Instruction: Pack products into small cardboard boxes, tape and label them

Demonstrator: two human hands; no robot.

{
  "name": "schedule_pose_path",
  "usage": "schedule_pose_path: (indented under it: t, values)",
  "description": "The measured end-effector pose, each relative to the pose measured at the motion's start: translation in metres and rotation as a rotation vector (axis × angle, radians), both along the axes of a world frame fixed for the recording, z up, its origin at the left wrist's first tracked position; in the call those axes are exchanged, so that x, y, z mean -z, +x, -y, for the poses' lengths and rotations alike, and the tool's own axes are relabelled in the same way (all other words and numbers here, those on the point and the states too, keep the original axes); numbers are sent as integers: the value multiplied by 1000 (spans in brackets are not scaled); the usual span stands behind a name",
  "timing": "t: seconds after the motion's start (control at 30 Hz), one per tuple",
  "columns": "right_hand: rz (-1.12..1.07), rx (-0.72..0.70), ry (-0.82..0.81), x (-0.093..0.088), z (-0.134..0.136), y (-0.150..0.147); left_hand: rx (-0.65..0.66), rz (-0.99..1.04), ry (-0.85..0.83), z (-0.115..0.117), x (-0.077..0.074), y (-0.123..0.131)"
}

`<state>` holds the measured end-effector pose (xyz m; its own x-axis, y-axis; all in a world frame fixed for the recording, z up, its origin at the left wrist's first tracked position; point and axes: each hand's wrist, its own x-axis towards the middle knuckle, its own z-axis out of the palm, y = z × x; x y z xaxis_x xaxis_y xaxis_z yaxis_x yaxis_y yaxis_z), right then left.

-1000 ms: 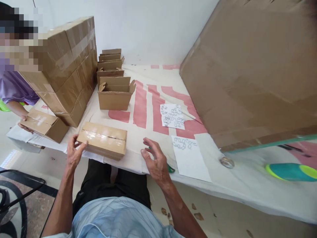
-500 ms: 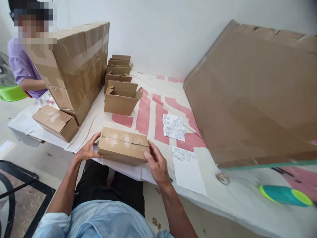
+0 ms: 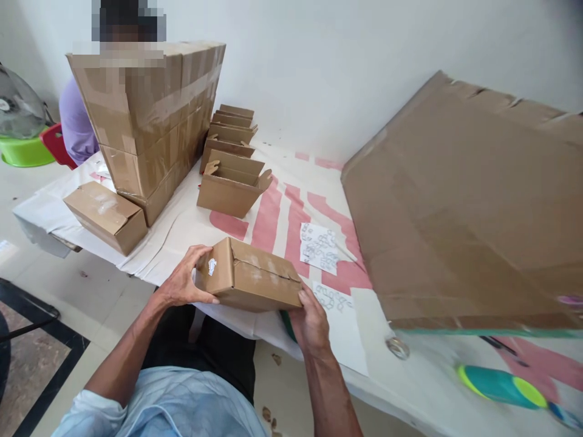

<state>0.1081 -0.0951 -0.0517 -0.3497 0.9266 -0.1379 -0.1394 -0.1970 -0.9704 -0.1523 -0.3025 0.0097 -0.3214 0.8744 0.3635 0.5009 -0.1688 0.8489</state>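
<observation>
A closed cardboard box (image 3: 262,276) is held between my two hands over the table's front edge, tilted with its left end turned toward me. A small white sticker (image 3: 212,266) shows on that left end. My left hand (image 3: 186,279) grips the left end, thumb below and fingers at the top. My right hand (image 3: 313,318) clasps the right end, partly underneath it. Behind the box stands an open cardboard box (image 3: 232,188) with its flaps up. Beside my right hand lie a sheet of paper with sticker outlines (image 3: 344,331) and a smaller sticker sheet (image 3: 319,247).
Taped cartons (image 3: 155,121) are stacked at the left, with a closed box (image 3: 107,212) before them. Several open boxes line up behind. A large cardboard panel (image 3: 455,212) leans at the right. A tape roll (image 3: 398,348) and a teal bottle-shaped object (image 3: 501,385) lie nearby. A person (image 3: 79,124) sits behind the cartons.
Both hands have lifted and turned the box, bringing its stickered left end into view. The right hand has slid further under its end. The view has shifted, and the other person has moved behind the cartons.
</observation>
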Motion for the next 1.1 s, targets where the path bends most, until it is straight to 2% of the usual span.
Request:
schedule_pose_path:
  t: [0.33,0.57,0.87,1.1]
  values:
    - [-81,18,-40,-1,-1,-2,-64,-94,111,-1,-5,13]
    - [-113,-25,-87,3,2,-4,-88,-130,102,3,-15,13]
    - [-50,-71,-40,3,1,-1,-99,-116,109,1,-18,17]
    - [-37,-45,-37,4,1,-1,-109,-141,129,0,-24,21]
